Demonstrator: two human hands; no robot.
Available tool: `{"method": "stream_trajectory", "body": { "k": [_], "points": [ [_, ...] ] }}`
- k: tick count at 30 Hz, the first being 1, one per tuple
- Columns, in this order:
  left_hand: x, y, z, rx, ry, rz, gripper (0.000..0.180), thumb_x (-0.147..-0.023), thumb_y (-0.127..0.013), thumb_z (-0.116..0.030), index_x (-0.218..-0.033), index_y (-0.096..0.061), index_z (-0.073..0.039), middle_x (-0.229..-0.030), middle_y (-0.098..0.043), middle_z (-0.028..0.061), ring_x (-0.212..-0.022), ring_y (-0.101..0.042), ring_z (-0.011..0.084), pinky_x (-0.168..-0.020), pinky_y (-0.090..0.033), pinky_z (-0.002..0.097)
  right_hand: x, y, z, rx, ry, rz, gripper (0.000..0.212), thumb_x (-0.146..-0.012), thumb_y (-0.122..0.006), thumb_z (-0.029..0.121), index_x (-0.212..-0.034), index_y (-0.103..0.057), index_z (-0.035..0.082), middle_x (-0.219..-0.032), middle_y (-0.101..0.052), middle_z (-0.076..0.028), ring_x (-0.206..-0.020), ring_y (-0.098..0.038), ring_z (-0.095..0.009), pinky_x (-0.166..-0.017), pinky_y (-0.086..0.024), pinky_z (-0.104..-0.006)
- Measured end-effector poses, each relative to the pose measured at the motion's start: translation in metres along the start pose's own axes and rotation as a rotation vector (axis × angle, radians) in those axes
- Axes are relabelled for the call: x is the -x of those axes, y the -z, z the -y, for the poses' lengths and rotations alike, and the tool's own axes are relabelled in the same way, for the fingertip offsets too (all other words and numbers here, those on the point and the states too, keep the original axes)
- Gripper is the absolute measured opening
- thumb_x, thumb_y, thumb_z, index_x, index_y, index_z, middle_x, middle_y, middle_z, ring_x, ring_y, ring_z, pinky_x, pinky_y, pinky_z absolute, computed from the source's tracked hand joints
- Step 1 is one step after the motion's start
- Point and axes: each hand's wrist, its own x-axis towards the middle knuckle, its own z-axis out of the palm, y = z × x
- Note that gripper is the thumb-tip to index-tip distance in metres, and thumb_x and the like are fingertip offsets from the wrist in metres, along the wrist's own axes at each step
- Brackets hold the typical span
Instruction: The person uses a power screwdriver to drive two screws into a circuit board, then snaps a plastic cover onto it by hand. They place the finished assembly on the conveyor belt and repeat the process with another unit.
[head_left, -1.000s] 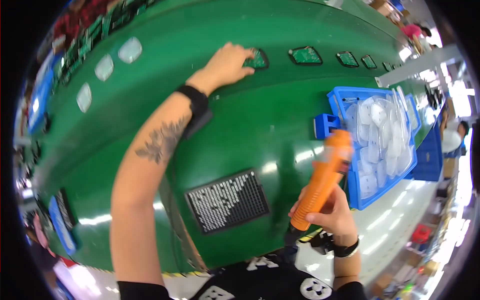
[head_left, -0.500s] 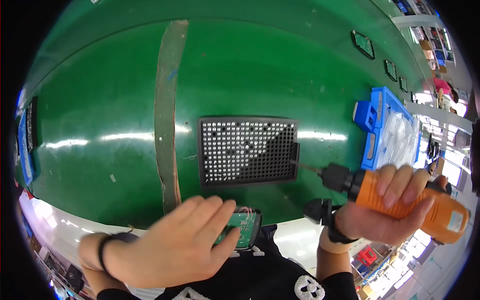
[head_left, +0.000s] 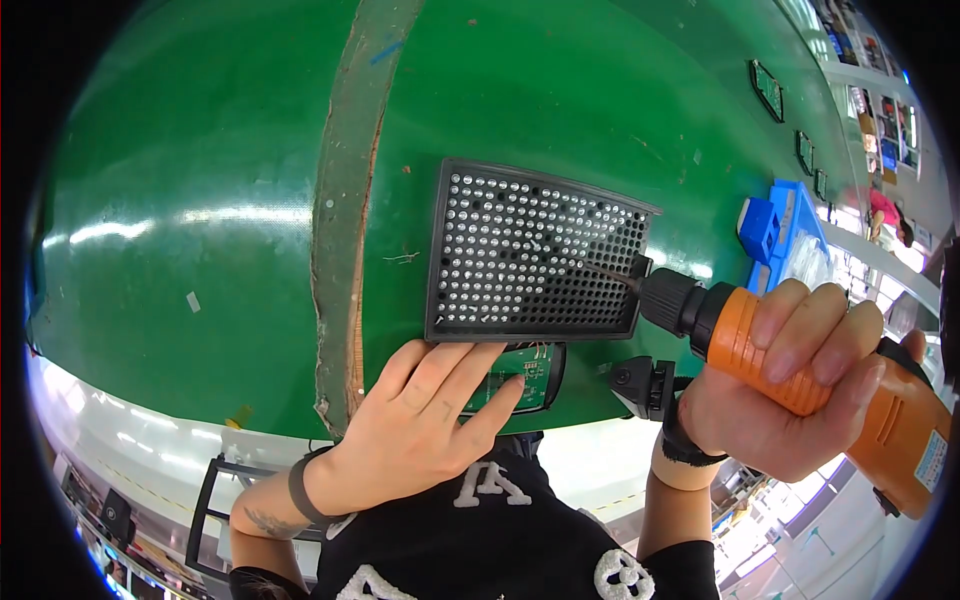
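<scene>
My right hand (head_left: 800, 390) is wrapped round an orange electric screwdriver (head_left: 765, 345) with a black chuck. Its thin bit points left over a black screw tray (head_left: 433, 270), with the tip among the holes. Silvery screws (head_left: 490, 240) fill the tray's left and upper holes, while many at the lower right are dark. At the tray's near edge, my left hand (head_left: 430, 405) grips a green circuit board (head_left: 538, 378) in a black housing. The thumb lies across the board, and the hand hides its left part.
Blue bins (head_left: 760, 230) with clear plastic bags stand at the right. Several boards in black frames, one of them a far board (head_left: 767, 90), lie along the far right of the green table (head_left: 200, 150). A worn strip (head_left: 345, 200) crosses the table left of the tray.
The screwdriver bit has moved from the tray's right edge to farther in over its holes. My left hand and the circuit board are closer to the tray. The whole view has shifted.
</scene>
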Motion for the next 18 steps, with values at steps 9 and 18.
{"method": "stream_trajectory", "body": {
  "k": [9,18],
  "points": [
    [0.0014,-0.0006,-0.0011,0.008,0.004,-0.002,0.025,-0.069,-0.056,-0.017,-0.093,-0.062,-0.010,-0.113,-0.052,0.0146,-0.104,-0.046,0.0255,-0.080,-0.040,0.0355,0.0003,-0.0002,0.0034,0.018,-0.049,0.097,0.023,-0.089,-0.038,0.020,-0.067,-0.034,0.013,-0.060,-0.035,-0.001,-0.052,-0.039,-0.010,-0.054,-0.033,-0.0273],
    [0.0015,-0.0024,-0.0009,0.011,0.012,0.016,0.023,-0.070,-0.055,-0.016,-0.092,-0.063,-0.010,-0.113,-0.053,0.0148,-0.105,-0.047,0.0260,-0.080,-0.041,0.0349,0.0036,0.0054,0.0013,-0.016,-0.035,0.077,0.023,-0.088,-0.040,0.018,-0.067,-0.033,0.013,-0.065,-0.035,-0.001,-0.054,-0.039,-0.010,-0.056,-0.034,-0.0279]
  ]
}}
